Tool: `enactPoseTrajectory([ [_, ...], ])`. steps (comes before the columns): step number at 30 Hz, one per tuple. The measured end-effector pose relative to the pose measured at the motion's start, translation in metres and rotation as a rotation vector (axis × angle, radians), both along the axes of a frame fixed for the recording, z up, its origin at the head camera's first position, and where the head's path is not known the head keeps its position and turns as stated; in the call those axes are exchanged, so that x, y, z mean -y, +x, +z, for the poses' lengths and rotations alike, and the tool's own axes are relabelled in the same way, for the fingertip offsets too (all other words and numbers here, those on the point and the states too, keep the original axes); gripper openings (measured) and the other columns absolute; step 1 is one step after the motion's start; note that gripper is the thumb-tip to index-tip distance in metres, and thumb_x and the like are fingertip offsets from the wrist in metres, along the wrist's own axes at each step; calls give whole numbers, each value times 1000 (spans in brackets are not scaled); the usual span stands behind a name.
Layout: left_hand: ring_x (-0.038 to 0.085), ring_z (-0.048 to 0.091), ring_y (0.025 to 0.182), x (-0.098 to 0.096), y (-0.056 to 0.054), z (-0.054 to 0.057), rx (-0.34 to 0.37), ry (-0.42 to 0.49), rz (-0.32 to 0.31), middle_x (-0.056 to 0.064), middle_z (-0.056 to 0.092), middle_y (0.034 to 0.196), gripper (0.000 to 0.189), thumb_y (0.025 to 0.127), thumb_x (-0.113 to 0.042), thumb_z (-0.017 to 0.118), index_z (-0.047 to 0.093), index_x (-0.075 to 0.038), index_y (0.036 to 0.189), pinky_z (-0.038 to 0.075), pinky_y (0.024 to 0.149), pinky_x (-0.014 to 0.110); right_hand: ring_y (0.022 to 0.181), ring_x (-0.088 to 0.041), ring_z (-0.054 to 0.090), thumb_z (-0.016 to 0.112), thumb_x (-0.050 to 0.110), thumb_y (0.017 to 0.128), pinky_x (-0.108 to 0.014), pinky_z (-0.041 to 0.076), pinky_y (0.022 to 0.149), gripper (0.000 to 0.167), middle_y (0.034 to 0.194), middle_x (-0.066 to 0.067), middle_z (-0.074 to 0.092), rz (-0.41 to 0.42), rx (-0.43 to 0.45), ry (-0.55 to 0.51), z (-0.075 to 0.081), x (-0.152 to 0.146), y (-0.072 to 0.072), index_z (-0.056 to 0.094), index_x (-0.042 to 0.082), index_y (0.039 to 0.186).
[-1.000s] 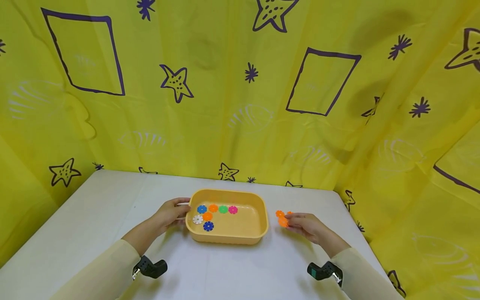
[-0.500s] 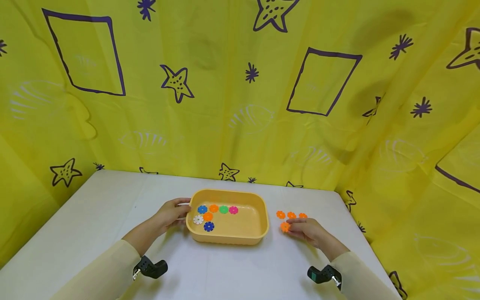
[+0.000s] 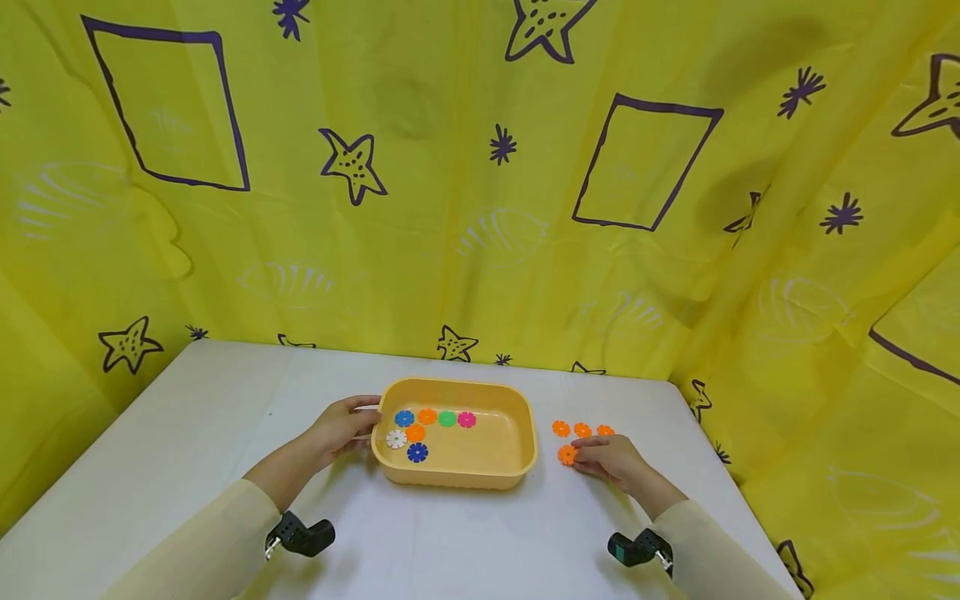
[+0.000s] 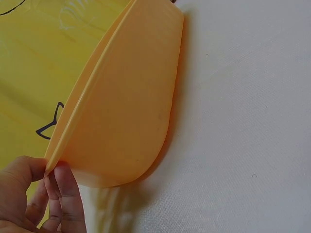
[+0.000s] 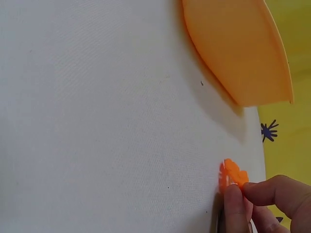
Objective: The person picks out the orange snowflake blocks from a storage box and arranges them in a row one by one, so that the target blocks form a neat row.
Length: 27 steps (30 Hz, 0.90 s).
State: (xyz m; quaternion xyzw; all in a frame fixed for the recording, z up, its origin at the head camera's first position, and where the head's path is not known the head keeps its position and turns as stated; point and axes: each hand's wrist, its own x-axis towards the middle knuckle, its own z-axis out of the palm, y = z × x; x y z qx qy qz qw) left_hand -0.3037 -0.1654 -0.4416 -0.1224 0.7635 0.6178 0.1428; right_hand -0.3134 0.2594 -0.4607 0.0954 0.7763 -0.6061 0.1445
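My left hand [image 3: 343, 429] grips the left rim of a yellow plastic basin [image 3: 480, 477]; the left wrist view has thumb and fingers on either side of that rim. Inside lie several flat notched snowflake discs: a white disc [image 3: 396, 439], a dark blue disc [image 3: 417, 452], a green disc [image 3: 447, 419], a pink disc [image 3: 467, 420] and others. Right of the basin, my right hand [image 3: 617, 463] pinches an orange snowflake disc [image 5: 235, 171] between thumb and finger, low over the table. Just beyond it, three more orange discs [image 3: 582, 430] form a row, the rightmost partly behind the fingers.
A white-covered table [image 3: 450, 550] carries everything. Yellow patterned curtain [image 3: 420, 267] hangs along its back and sides. A black wrist camera [image 3: 300, 534] sits on the left forearm, and another camera [image 3: 637, 547] on the right one.
My right hand has brought its orange disc down and slightly nearer to me, which uncovers the row of orange discs behind. The left hand and basin have stayed put.
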Motion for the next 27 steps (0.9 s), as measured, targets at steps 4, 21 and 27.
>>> enactPoseTrajectory([
  [4,17,60,81,0,-1,0,0,8,0,20,60,122,52,97,-19,60,44,-5,145,51,67,24,70,-15,70,65,-6,87,-28,60,70,34,89,-11,72,-12,-8,15,-1,3,-1,58,-20,117],
  [21,18,62,83,0,-2,-2,5,22,0,20,61,123,51,97,-19,60,45,-7,144,51,66,23,69,-13,70,66,-5,88,-26,59,68,32,84,-11,72,-44,-24,73,1,10,-5,59,-22,114],
  [27,18,62,84,-1,0,-1,11,16,8,20,60,124,51,97,-19,60,44,-6,145,51,67,23,71,-14,71,66,-3,88,-26,59,68,33,86,-13,73,-36,-10,104,3,11,-6,59,-21,115],
])
